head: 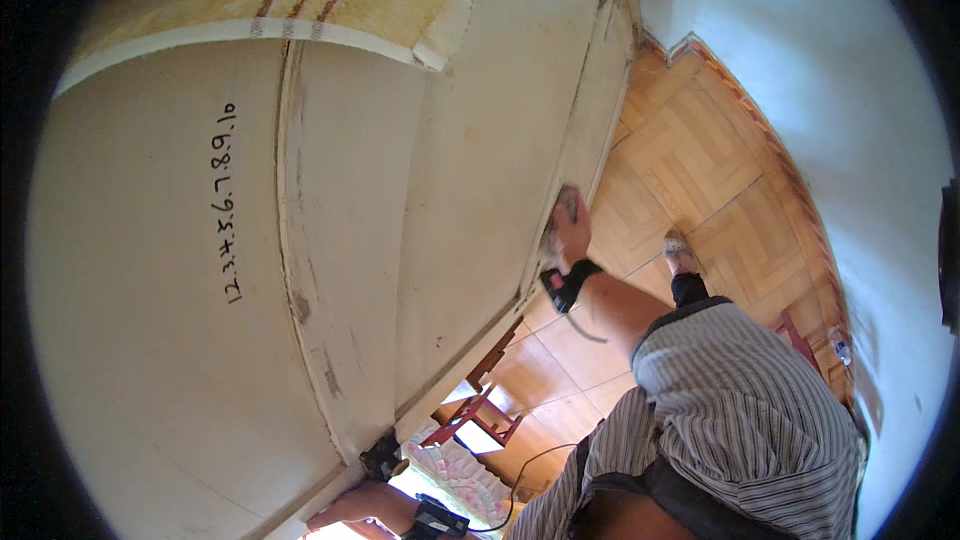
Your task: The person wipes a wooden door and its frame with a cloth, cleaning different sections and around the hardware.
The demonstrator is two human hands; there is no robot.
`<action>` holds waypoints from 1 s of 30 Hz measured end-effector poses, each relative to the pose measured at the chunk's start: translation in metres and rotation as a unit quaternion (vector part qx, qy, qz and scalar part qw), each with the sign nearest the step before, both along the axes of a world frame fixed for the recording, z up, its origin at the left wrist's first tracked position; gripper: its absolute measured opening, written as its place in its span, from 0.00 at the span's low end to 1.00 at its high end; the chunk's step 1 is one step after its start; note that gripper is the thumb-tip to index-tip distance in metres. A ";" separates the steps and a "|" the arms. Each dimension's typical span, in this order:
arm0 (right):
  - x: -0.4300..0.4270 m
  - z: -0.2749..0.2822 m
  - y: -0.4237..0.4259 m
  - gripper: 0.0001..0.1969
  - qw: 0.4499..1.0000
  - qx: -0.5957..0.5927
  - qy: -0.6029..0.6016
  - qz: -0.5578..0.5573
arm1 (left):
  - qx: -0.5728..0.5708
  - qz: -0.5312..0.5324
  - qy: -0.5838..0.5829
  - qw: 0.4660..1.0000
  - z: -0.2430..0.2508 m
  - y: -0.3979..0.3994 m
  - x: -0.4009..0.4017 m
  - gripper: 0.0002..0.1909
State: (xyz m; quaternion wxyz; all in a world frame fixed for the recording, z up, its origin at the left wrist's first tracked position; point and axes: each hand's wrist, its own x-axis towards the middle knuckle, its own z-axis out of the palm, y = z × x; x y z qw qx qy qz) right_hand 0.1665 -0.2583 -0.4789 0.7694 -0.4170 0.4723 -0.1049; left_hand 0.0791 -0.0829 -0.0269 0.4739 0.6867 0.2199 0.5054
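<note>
A cream-painted wooden door (480,165) with worn, scuffed panel mouldings fills the left and middle of the view. At its lower edge, my left hand (367,508) grips the door's rim, just beside a black door latch (383,457). My right hand (574,229) is pressed against the panel near the opposite side. A crumpled grey cloth (553,241) is in its grasp, partly hidden by the fingers and blurred. Black straps with small devices circle both wrists. A yellow-and-white towel (375,7) with brown stripes hangs over the door's far part.
Handwritten figures (225,202) mark the door panel. A pale wall (810,90) curves along the right, above parquet-patterned floor tiles (697,157). My shod foot (679,249) rests there. Past the door stand a red stool (487,420) and a floral, ruffled fabric (465,476); a plastic bottle (840,345) lies by the wall.
</note>
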 end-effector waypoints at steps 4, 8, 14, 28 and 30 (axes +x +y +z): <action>-0.048 -0.003 0.032 0.23 0.970 0.237 -0.009 0.057 | 0.022 -0.006 -0.018 1.000 -0.001 0.013 -0.001 0.48; -0.022 -0.015 -0.033 0.17 0.975 0.208 0.012 0.074 | 0.010 0.005 -0.006 1.000 0.001 0.008 -0.007 0.49; 0.151 -0.041 -0.277 0.22 0.991 -0.117 -0.050 0.039 | 0.009 0.018 -0.021 1.000 -0.005 -0.010 0.007 0.48; -0.023 -0.059 -0.009 0.27 0.965 0.239 -0.101 0.032 | -0.011 0.085 -0.070 0.994 -0.005 -0.006 0.002 0.43; -0.057 -0.039 0.018 0.22 0.923 0.355 -0.049 0.138 | 0.022 0.042 -0.036 0.998 0.000 0.001 -0.002 0.48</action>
